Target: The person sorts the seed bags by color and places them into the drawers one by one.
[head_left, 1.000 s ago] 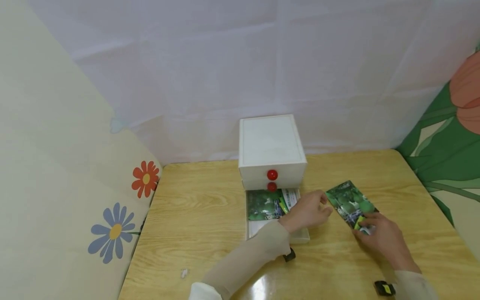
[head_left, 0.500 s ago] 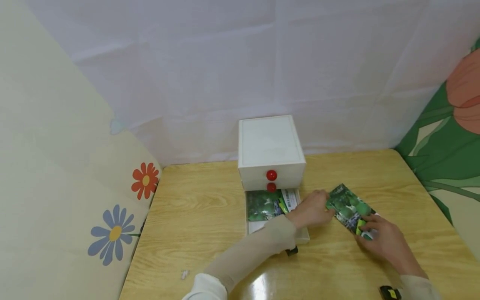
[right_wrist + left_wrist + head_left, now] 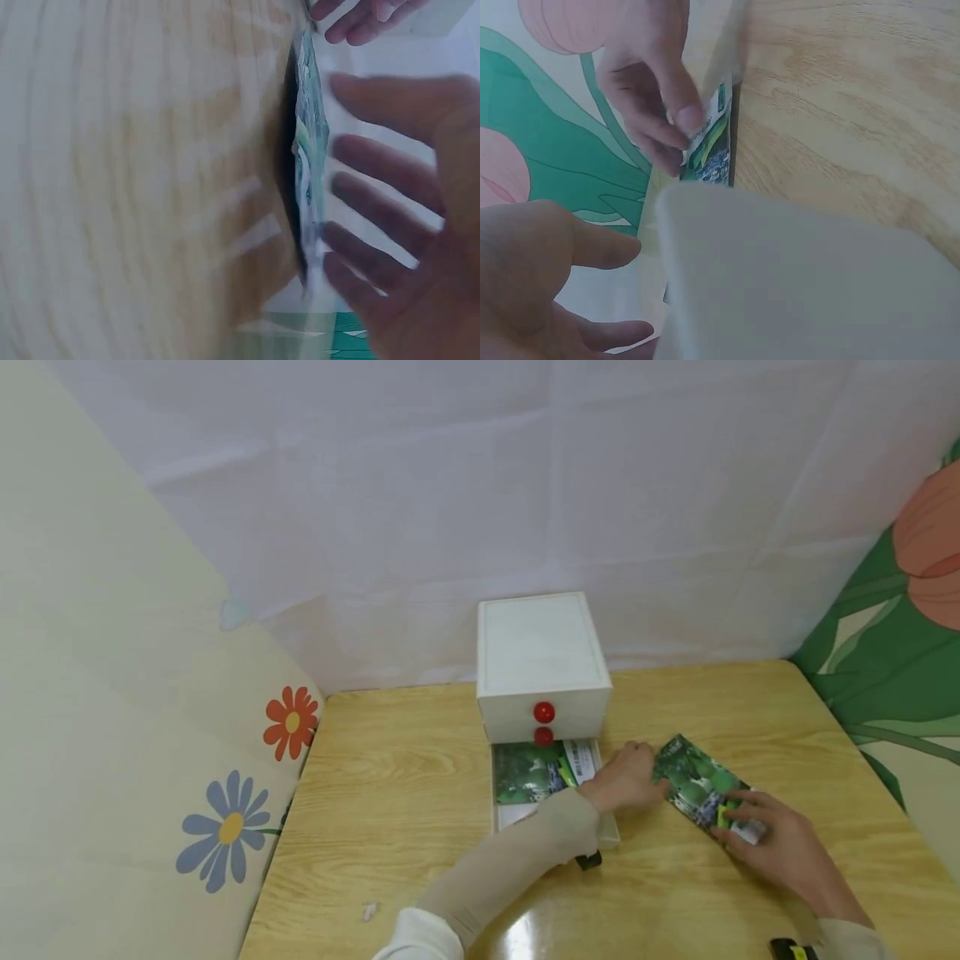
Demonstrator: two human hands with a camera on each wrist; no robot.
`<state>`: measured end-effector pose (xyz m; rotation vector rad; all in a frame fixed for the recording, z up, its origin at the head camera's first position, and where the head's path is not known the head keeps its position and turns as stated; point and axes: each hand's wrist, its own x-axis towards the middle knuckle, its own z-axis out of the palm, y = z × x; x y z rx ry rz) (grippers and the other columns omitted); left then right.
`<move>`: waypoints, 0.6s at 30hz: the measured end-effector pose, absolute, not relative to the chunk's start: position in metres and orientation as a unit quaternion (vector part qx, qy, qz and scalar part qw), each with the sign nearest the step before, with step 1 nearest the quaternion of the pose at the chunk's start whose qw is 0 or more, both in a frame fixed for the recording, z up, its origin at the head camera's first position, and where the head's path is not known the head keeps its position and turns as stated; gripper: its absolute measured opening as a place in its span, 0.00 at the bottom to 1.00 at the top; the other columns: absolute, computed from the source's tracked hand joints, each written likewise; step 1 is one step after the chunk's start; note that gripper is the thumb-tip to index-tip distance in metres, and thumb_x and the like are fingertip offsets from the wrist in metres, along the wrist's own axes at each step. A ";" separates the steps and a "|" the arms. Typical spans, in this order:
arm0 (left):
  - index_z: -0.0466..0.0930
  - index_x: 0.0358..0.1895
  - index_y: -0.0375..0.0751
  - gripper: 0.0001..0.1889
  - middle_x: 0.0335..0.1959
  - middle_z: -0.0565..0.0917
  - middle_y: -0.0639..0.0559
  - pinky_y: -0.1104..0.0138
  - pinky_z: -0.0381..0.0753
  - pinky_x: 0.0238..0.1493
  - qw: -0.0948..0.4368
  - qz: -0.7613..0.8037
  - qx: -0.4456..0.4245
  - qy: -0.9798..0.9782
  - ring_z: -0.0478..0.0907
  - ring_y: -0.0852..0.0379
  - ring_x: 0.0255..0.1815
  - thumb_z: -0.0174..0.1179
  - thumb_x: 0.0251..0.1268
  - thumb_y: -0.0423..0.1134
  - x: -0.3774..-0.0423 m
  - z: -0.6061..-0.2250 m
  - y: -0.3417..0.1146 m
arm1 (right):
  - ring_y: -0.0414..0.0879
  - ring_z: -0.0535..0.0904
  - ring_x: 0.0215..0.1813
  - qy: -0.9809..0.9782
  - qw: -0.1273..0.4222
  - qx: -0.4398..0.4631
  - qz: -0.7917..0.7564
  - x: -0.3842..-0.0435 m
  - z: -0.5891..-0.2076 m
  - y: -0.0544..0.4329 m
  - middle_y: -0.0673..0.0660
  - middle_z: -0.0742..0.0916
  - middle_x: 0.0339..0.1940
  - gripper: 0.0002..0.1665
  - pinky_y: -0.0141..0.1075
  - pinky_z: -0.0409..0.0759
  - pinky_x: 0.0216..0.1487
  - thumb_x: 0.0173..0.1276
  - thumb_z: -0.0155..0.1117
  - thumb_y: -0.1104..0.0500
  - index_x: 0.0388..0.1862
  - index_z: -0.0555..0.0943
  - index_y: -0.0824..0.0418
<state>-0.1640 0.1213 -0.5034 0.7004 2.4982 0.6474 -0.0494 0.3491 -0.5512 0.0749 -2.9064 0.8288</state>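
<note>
A flat, glossy green packet (image 3: 697, 783) printed with round green shapes lies aslant on the table, right of the drawer box. Over its lower right end is my right hand (image 3: 772, 839); the right wrist view shows those fingers (image 3: 382, 206) spread and loosely bent, pinching nothing. My left hand (image 3: 628, 777) is by the packet's left edge, thumb and fingers apart in the left wrist view. Whether its fingertips touch the packet, I cannot tell. A similar packet (image 3: 525, 772) lies in the pulled-out lower drawer (image 3: 611, 841), beside a white printed piece (image 3: 581, 756).
The white drawer box (image 3: 543, 643) with red knobs (image 3: 543, 712) stands at the back of the wooden table (image 3: 375, 793). A small white scrap (image 3: 370, 911) lies at front left. A white cloth hangs behind, and flower-printed panels flank the table.
The packet has shifted slightly down and turned a little. My right hand has moved a little right, its fingers loosening over the packet. My left hand has moved slightly right.
</note>
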 end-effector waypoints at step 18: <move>0.61 0.14 0.47 0.27 0.15 0.63 0.57 0.68 0.60 0.10 0.273 0.258 0.239 0.895 0.56 0.61 0.11 0.57 0.73 0.50 -0.171 -0.513 0.131 | 0.74 0.71 0.57 -0.925 -0.013 -0.223 0.307 -0.048 -0.552 0.373 0.82 0.73 0.60 0.45 0.64 0.75 0.50 0.73 0.57 0.41 0.68 0.63 0.79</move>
